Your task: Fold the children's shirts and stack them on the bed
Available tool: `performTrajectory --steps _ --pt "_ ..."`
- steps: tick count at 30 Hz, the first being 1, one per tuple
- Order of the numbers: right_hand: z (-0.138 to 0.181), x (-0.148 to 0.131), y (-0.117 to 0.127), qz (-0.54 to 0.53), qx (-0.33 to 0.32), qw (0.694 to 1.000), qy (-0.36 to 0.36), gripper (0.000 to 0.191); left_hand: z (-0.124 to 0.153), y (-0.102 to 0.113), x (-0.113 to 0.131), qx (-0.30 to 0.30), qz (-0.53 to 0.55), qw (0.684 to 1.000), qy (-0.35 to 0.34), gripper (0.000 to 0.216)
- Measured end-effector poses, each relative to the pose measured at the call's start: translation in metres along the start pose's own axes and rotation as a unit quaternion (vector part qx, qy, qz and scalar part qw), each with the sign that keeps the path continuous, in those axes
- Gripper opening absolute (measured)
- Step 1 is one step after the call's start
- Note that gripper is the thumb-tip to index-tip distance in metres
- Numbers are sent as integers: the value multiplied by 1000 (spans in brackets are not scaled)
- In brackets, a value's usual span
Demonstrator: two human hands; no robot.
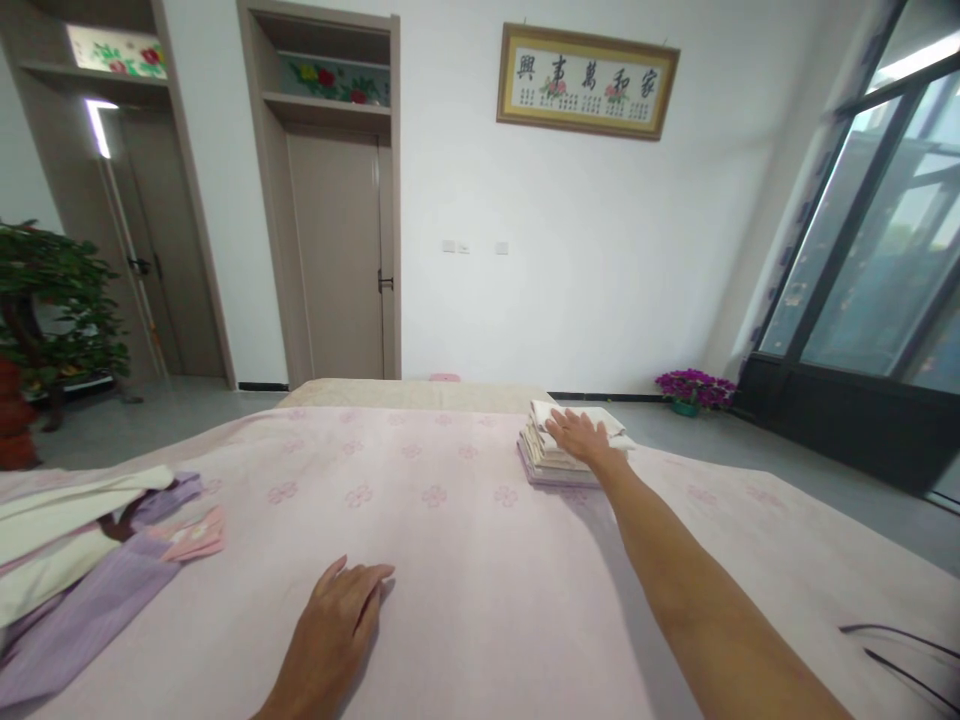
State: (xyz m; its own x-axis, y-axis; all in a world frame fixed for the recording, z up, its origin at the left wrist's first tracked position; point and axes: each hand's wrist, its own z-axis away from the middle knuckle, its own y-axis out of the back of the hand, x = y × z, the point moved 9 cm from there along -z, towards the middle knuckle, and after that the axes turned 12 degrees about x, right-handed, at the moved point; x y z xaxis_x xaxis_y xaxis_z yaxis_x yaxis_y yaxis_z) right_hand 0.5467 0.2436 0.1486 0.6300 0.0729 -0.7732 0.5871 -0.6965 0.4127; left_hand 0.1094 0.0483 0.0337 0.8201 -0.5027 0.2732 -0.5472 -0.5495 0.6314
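My right hand (581, 437) lies flat with spread fingers on top of a neat stack of folded cloths (553, 463), white and cream above with lilac at the bottom. The stack sits near the far edge of a pale pink flower-patterned sheet (450, 580). Closer to me, my left hand (341, 610) rests on the sheet, fingers loosely extended, holding nothing visible. To its left is a loose heap of cloths, with a lilac cloth (105, 610), a cream cloth (82, 508) and a pink patterned piece (196, 536).
Two thin dark curved strips (900, 632), possibly eyeglass arms, lie at the right. A beige surface (420, 395) shows beyond the sheet. Purple flowers in a pot (694, 388) stand on the floor by a glazed door. A leafy plant (56, 300) is at the left.
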Motion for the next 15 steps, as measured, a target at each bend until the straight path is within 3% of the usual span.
performTrajectory --steps 4,6,9,15 --pt "12 -28 10 3 7 999 44 17 -2 5 5 5 2 1000 4 27" --pt "34 -48 9 14 1 993 117 24 -4 8 8 9 4 1000 9 27" --pt "93 -67 -11 69 -62 963 255 30 -6 11 12 5 11 1000 17 28" --pt "235 -25 -52 174 -223 926 249 48 -6 17 15 -13 19 999 37 28"
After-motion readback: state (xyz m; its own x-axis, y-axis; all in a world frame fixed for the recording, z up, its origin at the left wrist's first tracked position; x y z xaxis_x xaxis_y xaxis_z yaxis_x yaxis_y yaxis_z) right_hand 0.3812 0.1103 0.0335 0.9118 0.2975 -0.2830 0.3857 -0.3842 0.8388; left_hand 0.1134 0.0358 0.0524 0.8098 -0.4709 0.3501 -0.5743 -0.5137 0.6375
